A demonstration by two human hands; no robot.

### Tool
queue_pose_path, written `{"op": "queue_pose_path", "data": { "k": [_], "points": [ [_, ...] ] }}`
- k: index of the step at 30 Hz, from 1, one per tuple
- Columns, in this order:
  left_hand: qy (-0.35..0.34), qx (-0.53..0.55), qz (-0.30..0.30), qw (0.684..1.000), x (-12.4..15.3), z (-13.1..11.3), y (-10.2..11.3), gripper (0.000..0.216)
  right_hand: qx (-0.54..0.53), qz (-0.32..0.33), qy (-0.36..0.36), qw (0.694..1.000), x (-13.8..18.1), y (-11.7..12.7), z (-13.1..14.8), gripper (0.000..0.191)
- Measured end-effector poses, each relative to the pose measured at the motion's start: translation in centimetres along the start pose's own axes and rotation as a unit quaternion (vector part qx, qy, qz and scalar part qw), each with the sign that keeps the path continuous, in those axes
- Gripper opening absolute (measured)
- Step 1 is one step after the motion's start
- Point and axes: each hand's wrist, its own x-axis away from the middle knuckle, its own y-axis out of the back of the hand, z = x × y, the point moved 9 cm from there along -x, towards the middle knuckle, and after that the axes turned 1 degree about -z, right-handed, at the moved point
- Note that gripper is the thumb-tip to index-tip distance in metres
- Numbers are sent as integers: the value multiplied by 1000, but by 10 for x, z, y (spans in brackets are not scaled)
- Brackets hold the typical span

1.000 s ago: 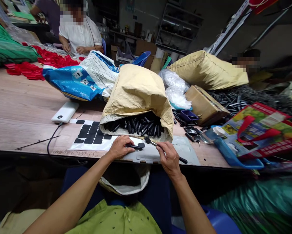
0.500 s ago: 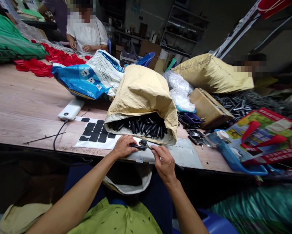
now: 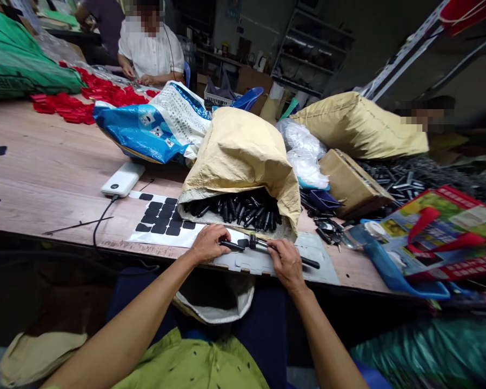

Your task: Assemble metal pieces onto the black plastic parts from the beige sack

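Observation:
My left hand (image 3: 207,243) is closed on a small black plastic part (image 3: 231,246) at the table's front edge. My right hand (image 3: 285,260) grips a slim metal tool with a black handle (image 3: 283,254), its tip against that part. Both rest over a grey plastic panel (image 3: 315,256). Just behind them a tan sack (image 3: 243,156) lies open, with several black parts (image 3: 237,209) spilling from its mouth. A white sheet of black adhesive pads (image 3: 161,220) lies to the left of my left hand.
A white power bank (image 3: 122,179) with a black cable lies on the wooden table (image 3: 44,173). A blue-white bag (image 3: 149,127), red pieces (image 3: 80,100), a cardboard box (image 3: 348,181), a second tan sack (image 3: 356,124) and a blue tray (image 3: 400,267) crowd the table. A person in white (image 3: 151,51) sits at the far side.
My right hand has shifted right and laid the tool flatter along the table edge, its tip still at the part. My left hand stays put.

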Motion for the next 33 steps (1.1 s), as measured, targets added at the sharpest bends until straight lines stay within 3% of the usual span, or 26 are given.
{"op": "queue_pose_path", "data": {
  "k": [4, 15, 19, 22, 26, 30, 33],
  "points": [
    [-1, 3, 4, 1000, -1, 2, -1, 19, 13, 21, 14, 1000, 5, -10, -15, 12],
    [-4, 6, 3, 1000, -1, 4, -2, 18, -2, 11, -14, 1000, 8, -12, -18, 11],
    [-8, 47, -7, 999, 5, -9, 9, 17, -3, 7, -12, 1000, 8, -10, -16, 11],
    [-13, 114, 18, 993, 28, -32, 14, 22, 0, 1, -10, 1000, 8, -10, -16, 12],
    [-11, 134, 155, 979, 81, -49, -18, 21, 4, -1, -9, 1000, 9, -11, -17, 11],
    [65, 11, 232, 970, 123, -13, -62, 10, 5, -2, -12, 1000, 9, -10, -17, 9],
    [110, -62, 268, 955, 137, 7, -78, 16, 2, -1, -14, 1000, 9, -10, -16, 10]
  ]
}}
